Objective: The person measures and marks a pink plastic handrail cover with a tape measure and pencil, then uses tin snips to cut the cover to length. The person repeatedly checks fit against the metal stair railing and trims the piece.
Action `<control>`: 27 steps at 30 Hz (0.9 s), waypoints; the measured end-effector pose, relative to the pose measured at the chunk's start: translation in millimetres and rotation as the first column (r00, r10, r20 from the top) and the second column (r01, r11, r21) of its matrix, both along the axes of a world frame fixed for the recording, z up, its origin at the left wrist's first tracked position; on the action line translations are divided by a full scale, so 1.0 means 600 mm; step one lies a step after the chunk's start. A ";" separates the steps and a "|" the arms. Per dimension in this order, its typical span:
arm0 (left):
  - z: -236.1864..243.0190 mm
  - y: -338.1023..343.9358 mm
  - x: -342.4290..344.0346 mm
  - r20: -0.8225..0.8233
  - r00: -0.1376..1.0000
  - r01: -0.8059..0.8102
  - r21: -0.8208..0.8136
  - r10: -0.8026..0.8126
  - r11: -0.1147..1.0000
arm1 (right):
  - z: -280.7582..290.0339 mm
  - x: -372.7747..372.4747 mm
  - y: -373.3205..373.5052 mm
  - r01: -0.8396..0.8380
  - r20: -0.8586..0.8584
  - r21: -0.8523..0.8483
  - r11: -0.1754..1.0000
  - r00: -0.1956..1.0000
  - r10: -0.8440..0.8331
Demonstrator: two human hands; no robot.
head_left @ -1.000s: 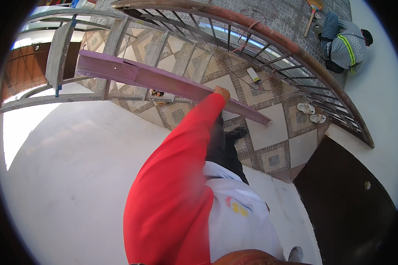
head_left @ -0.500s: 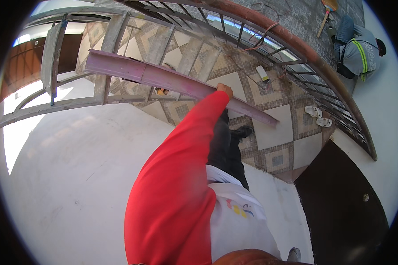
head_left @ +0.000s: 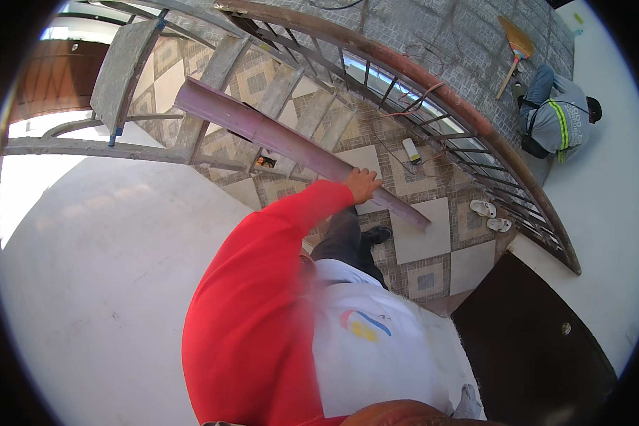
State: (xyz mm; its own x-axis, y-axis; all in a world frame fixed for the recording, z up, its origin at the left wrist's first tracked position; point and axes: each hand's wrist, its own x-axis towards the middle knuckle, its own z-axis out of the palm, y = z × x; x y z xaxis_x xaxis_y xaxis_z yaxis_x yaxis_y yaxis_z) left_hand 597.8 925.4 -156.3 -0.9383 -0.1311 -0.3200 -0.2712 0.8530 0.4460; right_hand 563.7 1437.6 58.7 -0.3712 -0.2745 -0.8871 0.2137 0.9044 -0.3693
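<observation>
A long, purplish-pink channel-shaped beam (head_left: 284, 138) slants from the stair treads at upper left down toward the tiled floor. It looks like primed metal, with a joint or overlap line partway along. My left hand (head_left: 363, 184), at the end of a red sleeve, is closed over the beam's lower half, fingers wrapped across its edge. The beam's lower end (head_left: 422, 223) is near a pale floor tile; whether it touches I cannot tell. My right hand does not show.
Open stair treads (head_left: 216, 67) rise at upper left, beside a curved railing (head_left: 405, 64). White clogs (head_left: 483, 208), a white-and-yellow container (head_left: 411, 150) and cords lie on the floor. A person (head_left: 562, 117) crouches past the railing near a broom (head_left: 516, 46). A dark door (head_left: 532, 326) stands at lower right.
My view has shifted. The beam now slopes more steeply, and my left forearm is more bent, with the back of the hand and fingers showing more. The grip on the beam continues.
</observation>
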 end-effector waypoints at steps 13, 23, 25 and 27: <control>0.262 0.197 0.003 0.238 0.967 -0.254 0.876 0.092 0.409 | -0.050 -0.050 -0.364 0.527 0.168 -0.347 0.776 0.849 -0.501; 0.363 0.102 0.024 0.242 0.940 0.086 0.511 -0.239 0.855 | -0.066 -0.045 -0.290 0.713 0.484 -0.284 0.641 0.684 -0.546; 0.363 0.042 0.057 0.322 0.927 0.037 0.432 -0.192 0.901 | -0.068 -0.091 -0.211 0.783 0.538 -0.343 0.519 0.617 -0.574; 0.371 -0.043 0.106 0.410 0.897 -0.011 0.392 -0.164 0.920 | -0.076 -0.148 -0.099 0.836 0.539 -0.371 0.404 0.548 -0.639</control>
State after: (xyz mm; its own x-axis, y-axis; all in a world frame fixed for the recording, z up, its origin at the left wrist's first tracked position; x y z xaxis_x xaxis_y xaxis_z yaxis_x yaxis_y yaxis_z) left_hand 661.6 899.7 66.1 -0.6989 0.1478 -0.6998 -0.4496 0.6702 0.5906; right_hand 475.2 1378.5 13.1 -0.4497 -0.4541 -0.7691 0.8664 -0.0124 -0.4992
